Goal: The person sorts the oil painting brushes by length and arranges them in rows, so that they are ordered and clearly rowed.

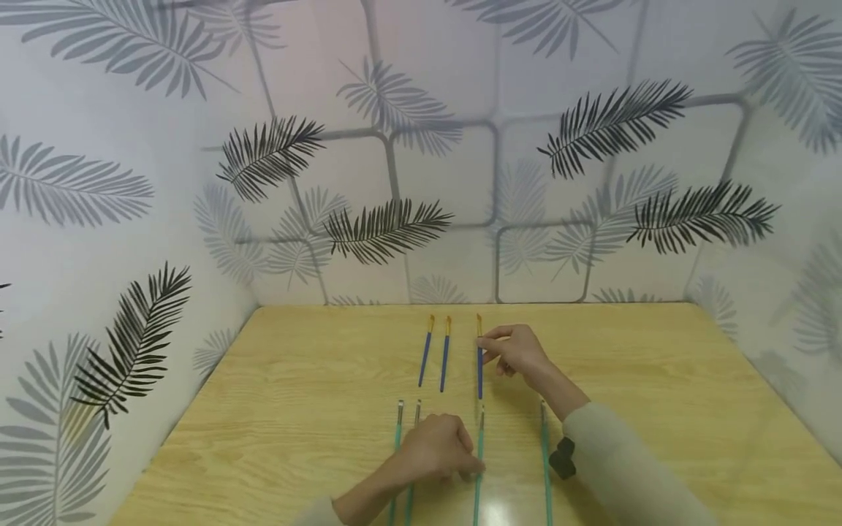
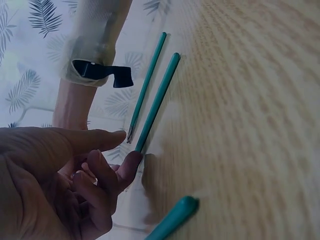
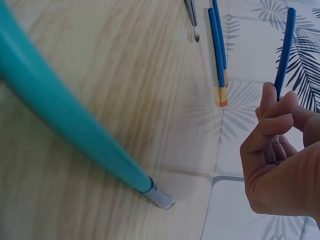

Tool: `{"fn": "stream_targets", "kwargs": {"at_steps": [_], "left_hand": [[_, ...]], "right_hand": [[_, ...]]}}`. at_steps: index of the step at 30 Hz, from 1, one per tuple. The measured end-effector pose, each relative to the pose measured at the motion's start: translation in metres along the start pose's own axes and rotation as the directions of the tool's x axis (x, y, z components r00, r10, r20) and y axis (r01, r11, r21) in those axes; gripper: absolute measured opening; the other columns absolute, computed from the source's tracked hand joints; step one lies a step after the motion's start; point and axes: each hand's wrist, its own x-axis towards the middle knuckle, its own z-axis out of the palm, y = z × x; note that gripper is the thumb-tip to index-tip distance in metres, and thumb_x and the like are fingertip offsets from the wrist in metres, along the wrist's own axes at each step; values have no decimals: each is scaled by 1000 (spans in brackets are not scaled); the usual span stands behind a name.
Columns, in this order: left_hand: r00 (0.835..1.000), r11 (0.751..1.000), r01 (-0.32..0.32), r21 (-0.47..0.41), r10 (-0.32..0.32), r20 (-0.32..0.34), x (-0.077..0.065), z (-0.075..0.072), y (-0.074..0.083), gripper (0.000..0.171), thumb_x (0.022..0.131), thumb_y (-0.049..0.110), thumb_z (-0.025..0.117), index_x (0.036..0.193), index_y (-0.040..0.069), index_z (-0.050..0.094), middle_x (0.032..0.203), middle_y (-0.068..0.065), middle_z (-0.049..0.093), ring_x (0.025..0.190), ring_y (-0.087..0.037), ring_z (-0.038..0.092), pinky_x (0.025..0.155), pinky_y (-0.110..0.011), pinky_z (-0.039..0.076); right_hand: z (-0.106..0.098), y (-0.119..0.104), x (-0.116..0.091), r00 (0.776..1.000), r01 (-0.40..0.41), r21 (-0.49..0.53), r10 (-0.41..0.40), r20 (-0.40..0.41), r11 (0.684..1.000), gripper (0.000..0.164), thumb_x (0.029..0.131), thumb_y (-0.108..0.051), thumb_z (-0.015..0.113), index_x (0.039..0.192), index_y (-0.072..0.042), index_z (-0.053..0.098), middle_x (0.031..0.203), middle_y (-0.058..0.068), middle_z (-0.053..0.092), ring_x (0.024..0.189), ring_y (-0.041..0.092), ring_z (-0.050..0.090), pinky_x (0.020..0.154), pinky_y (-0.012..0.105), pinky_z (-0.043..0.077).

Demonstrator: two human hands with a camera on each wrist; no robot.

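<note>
My right hand (image 1: 516, 351) pinches a blue-handled paintbrush (image 1: 480, 376) near its ferrule, between thumb and fingertips. In the right wrist view its blue handle (image 3: 285, 50) sticks up from the fingers, tilted off the table. At the front, my left hand (image 1: 434, 447) is low over the table beside a green-handled paintbrush (image 1: 481, 438). The left wrist view shows one fingertip (image 2: 131, 162) right at that green handle (image 2: 159, 102), with the thumb (image 2: 112, 140) held apart from it. The other left fingers are bent loosely.
Two more blue paintbrushes (image 1: 444, 361) lie side by side left of the right hand. Other green paintbrushes lie in the front row, one (image 1: 545, 453) by the right sleeve and one (image 1: 397, 431) left of the left hand. A leaf-patterned wall (image 1: 447, 175) stands behind the wooden table (image 1: 296, 380).
</note>
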Motion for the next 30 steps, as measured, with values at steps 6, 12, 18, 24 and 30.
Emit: {"fn": "stream_targets", "kwargs": {"at_steps": [6,12,18,24,30], "left_hand": [[998,998,-57,13,57,-3,0,2,1,36,77,19,83,52,6,61,47,4,62,35,-9,55,35,-13,33],[997,997,-77,31,77,-10,0,5,0,51,76,19,84,43,15,45,38,7,51,32,-5,49,34,-12,25],[998,998,-50,47,51,-25,-1,8,2,55,75,21,85,41,17,41,35,11,37,31,-2,44,34,-12,20],[997,996,-61,66,64,-47,1,9,4,54,74,20,85,41,15,44,34,11,39,30,0,41,33,-12,21],[997,989,-32,144,43,-72,4,14,5,58,73,23,85,41,19,37,35,14,28,34,1,23,36,-12,18]], "right_hand": [[-1,0,7,1000,0,-7,0,-15,1000,34,95,-22,68,118,4,66,87,20,75,41,8,49,43,20,40],[1,2,14,999,-29,-28,28,-28,999,33,95,-22,68,118,2,67,79,12,75,41,8,50,44,21,42],[4,4,16,999,-37,-50,35,-42,998,34,95,-23,69,118,2,66,85,19,76,41,8,51,43,20,41],[7,8,23,998,-34,-90,28,-58,995,35,95,-23,69,118,2,66,89,23,75,41,7,51,42,19,40],[9,11,30,997,-34,-117,26,-71,992,31,95,-21,69,116,3,67,84,21,75,41,9,52,42,19,39]]}}
